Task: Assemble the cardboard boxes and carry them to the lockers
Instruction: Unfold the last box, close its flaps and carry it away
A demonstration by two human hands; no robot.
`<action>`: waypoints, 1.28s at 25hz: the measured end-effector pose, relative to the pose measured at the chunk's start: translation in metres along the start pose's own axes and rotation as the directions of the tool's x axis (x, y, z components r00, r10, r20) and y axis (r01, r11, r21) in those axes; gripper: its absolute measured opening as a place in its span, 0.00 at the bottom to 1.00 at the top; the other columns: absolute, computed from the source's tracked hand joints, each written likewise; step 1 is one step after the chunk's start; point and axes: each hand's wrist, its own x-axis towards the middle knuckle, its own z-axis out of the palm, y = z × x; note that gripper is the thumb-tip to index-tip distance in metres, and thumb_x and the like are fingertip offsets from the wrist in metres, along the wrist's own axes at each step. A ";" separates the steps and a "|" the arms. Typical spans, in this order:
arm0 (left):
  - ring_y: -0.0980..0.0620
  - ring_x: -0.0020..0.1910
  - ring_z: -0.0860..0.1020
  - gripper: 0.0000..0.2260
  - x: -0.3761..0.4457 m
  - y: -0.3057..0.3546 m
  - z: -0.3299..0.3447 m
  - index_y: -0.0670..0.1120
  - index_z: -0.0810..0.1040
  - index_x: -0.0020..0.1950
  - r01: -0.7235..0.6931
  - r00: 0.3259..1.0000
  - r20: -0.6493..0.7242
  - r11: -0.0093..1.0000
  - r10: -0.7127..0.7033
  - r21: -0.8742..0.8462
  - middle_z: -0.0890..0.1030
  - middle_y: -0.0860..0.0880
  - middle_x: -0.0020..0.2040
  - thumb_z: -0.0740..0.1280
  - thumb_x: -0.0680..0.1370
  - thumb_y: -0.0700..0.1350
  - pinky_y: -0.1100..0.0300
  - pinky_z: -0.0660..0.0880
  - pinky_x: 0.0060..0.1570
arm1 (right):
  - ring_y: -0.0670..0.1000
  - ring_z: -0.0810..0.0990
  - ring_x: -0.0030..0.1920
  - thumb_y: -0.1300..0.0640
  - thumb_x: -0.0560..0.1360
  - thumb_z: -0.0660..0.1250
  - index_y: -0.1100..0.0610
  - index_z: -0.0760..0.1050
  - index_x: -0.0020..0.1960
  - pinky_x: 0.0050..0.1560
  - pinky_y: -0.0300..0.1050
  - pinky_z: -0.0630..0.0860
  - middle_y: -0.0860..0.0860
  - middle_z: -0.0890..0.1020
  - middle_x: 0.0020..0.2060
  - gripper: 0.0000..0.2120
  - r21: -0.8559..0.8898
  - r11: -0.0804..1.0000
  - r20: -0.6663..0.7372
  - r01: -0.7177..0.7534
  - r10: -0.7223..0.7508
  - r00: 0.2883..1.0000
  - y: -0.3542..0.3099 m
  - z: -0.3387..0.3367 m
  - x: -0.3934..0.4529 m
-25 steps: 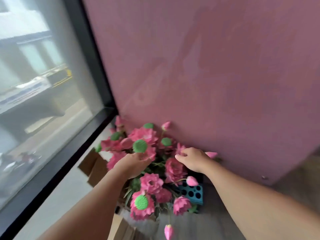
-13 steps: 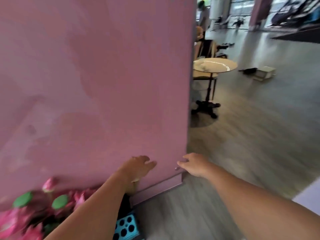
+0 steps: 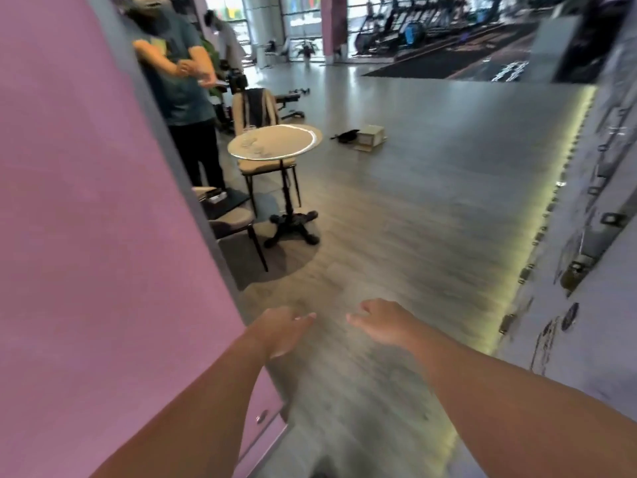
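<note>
My left hand (image 3: 282,331) and my right hand (image 3: 382,322) hover side by side over the grey floor, fingers relaxed and holding nothing. A small pale cardboard box (image 3: 370,136) lies far ahead on the floor beside a black object. Grey locker doors (image 3: 586,257) with latches line the right edge of the view, lit by a strip along their base.
A pink wall (image 3: 86,236) fills the left. Past its corner stand a round glass-topped table (image 3: 275,143) on a black foot and chairs (image 3: 255,108). A person (image 3: 179,81) in a dark shirt stands behind them. Gym machines are far back.
The view has swung right, away from the pink flowers and the window, to the open floor and the lockers. Both hands have left the flowers and now hang free.
</note>
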 end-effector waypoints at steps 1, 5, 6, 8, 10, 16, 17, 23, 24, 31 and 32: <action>0.44 0.60 0.78 0.26 0.028 0.009 -0.012 0.49 0.80 0.63 -0.039 0.999 0.003 0.999 0.039 0.007 0.81 0.46 0.60 0.57 0.80 0.66 0.54 0.73 0.61 | 0.56 0.71 0.74 0.36 0.80 0.60 0.55 0.69 0.76 0.69 0.44 0.68 0.55 0.72 0.75 0.32 0.013 1.000 -0.034 -0.028 0.028 0.999 0.001 -0.014 0.020; 0.43 0.65 0.75 0.25 0.122 0.048 -0.056 0.48 0.76 0.69 -0.144 0.987 0.074 0.990 0.142 0.014 0.77 0.44 0.66 0.57 0.81 0.64 0.53 0.70 0.63 | 0.56 0.71 0.74 0.36 0.78 0.62 0.56 0.69 0.76 0.72 0.46 0.67 0.55 0.72 0.75 0.34 0.123 0.984 -0.140 -0.132 0.149 0.979 0.002 -0.072 0.081; 0.44 0.66 0.74 0.26 0.147 0.058 -0.066 0.49 0.76 0.69 -0.163 0.982 0.097 0.986 0.160 0.023 0.77 0.45 0.66 0.57 0.81 0.64 0.53 0.70 0.64 | 0.56 0.72 0.73 0.35 0.77 0.62 0.56 0.71 0.75 0.71 0.46 0.68 0.55 0.73 0.74 0.34 0.136 0.980 -0.164 -0.146 0.167 0.972 0.004 -0.087 0.096; 0.45 0.63 0.76 0.25 0.201 0.078 -0.082 0.48 0.78 0.66 -0.191 0.973 0.141 0.981 0.183 0.043 0.78 0.46 0.64 0.57 0.81 0.64 0.53 0.72 0.63 | 0.56 0.74 0.70 0.36 0.77 0.63 0.55 0.74 0.72 0.69 0.47 0.71 0.54 0.76 0.71 0.32 0.146 0.976 -0.213 -0.162 0.191 0.958 0.009 -0.117 0.124; 0.45 0.58 0.78 0.24 0.254 0.099 -0.092 0.48 0.80 0.60 -0.212 0.965 0.164 0.976 0.203 0.042 0.80 0.46 0.58 0.58 0.80 0.65 0.53 0.74 0.61 | 0.57 0.74 0.70 0.38 0.79 0.62 0.55 0.74 0.72 0.68 0.47 0.71 0.55 0.76 0.71 0.29 0.165 0.970 -0.223 -0.179 0.213 0.951 0.020 -0.143 0.154; 0.44 0.59 0.77 0.24 0.424 0.189 -0.104 0.46 0.80 0.60 -0.302 0.940 0.180 0.953 0.291 0.037 0.80 0.45 0.58 0.59 0.80 0.64 0.51 0.73 0.63 | 0.57 0.70 0.74 0.37 0.80 0.62 0.59 0.69 0.76 0.72 0.46 0.66 0.56 0.71 0.75 0.33 0.187 0.959 -0.243 -0.211 0.253 0.936 0.084 -0.234 0.284; 0.43 0.61 0.76 0.25 0.456 0.208 -0.106 0.45 0.80 0.62 -0.316 0.934 0.190 0.947 0.302 0.048 0.80 0.45 0.61 0.59 0.81 0.64 0.51 0.72 0.64 | 0.57 0.71 0.74 0.37 0.80 0.61 0.59 0.70 0.75 0.72 0.47 0.67 0.56 0.72 0.74 0.33 0.187 0.959 -0.254 -0.214 0.258 0.932 0.099 -0.254 0.309; 0.42 0.59 0.77 0.24 0.612 0.310 -0.144 0.43 0.81 0.59 -0.378 0.916 0.170 0.924 0.364 0.054 0.81 0.44 0.58 0.58 0.82 0.62 0.52 0.71 0.59 | 0.58 0.70 0.74 0.38 0.81 0.60 0.60 0.70 0.75 0.71 0.47 0.67 0.58 0.71 0.74 0.32 0.182 0.957 -0.258 -0.227 0.269 0.928 0.166 -0.378 0.439; 0.42 0.57 0.77 0.24 0.638 0.325 -0.154 0.43 0.81 0.57 -0.377 0.916 0.167 0.925 0.364 0.052 0.81 0.44 0.56 0.58 0.82 0.62 0.52 0.71 0.57 | 0.58 0.70 0.74 0.38 0.81 0.60 0.60 0.70 0.75 0.71 0.47 0.67 0.58 0.71 0.74 0.32 0.174 0.960 -0.266 -0.219 0.260 0.928 0.174 -0.401 0.463; 0.48 0.49 0.76 0.21 0.841 0.406 -0.204 0.40 0.80 0.51 -0.390 0.914 0.137 0.921 0.383 0.025 0.80 0.45 0.49 0.59 0.83 0.57 0.58 0.65 0.45 | 0.57 0.73 0.72 0.36 0.81 0.59 0.59 0.73 0.73 0.67 0.46 0.69 0.57 0.74 0.72 0.31 0.109 0.975 -0.283 -0.194 0.217 0.934 0.219 -0.525 0.657; 0.48 0.48 0.77 0.21 0.877 0.418 -0.214 0.41 0.80 0.47 -0.398 0.911 0.123 0.917 0.393 0.016 0.80 0.45 0.47 0.59 0.83 0.57 0.58 0.66 0.44 | 0.57 0.74 0.71 0.36 0.81 0.59 0.59 0.74 0.72 0.67 0.46 0.69 0.57 0.75 0.71 0.31 0.097 0.976 -0.287 -0.194 0.214 0.934 0.223 -0.545 0.690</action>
